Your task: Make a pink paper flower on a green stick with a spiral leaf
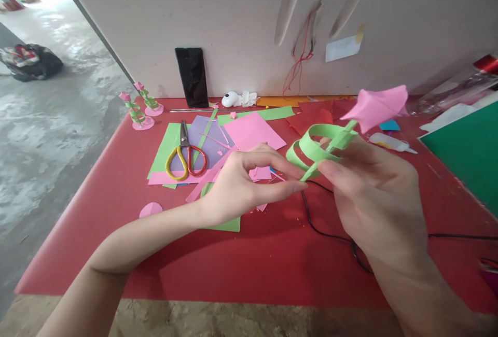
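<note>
My right hand (373,192) is closed on a paper flower: a pink bloom (379,106) on a green stem (334,148), with a green paper strip (311,145) curled in loops around the stem. My left hand (245,181) reaches in from the left, thumb and forefinger pinching at the lower tip of the stem. Both hands hover over the red table cover (233,264).
Scissors (185,156) with yellow and red handles lie on sheets of green, purple and pink paper (252,129). Two finished paper flowers (142,106) stand at the far left. A black phone (192,76) leans on the wall. A glue bottle (391,142), a black cable (330,230), a green sheet (467,150) and a pink paper disc (151,209) are nearby.
</note>
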`<state>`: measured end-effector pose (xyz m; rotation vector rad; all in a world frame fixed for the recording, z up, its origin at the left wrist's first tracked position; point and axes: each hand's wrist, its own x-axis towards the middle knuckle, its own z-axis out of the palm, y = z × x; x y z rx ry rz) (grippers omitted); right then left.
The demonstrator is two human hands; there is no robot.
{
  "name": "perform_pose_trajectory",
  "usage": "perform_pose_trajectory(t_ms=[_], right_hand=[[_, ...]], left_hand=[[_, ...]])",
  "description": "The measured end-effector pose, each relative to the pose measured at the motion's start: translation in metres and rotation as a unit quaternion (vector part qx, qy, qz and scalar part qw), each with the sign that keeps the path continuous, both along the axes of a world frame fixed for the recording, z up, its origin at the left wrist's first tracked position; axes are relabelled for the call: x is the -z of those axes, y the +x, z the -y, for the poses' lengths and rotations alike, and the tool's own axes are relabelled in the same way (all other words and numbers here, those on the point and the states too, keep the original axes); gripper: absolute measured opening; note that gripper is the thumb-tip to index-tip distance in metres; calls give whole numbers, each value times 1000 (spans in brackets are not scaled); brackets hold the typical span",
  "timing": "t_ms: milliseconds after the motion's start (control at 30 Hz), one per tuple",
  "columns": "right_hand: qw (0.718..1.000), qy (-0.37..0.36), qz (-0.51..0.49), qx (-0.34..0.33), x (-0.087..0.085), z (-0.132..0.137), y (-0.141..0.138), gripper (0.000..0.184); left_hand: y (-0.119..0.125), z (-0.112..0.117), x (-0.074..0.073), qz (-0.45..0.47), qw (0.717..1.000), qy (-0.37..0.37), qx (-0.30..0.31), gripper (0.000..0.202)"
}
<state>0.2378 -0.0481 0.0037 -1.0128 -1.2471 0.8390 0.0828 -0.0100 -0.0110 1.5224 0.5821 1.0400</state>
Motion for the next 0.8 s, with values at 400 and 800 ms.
perform_pose_trajectory(t_ms=[400, 800], right_hand=[[993, -62, -79, 54, -7, -1, -5, 22], [993, -42, -94, 55, -5, -1, -6, 26]], left_hand=[[0, -1, 1, -6, 1000, 3, -2, 6], [1, 0, 0, -7, 1000, 4, -4, 7]])
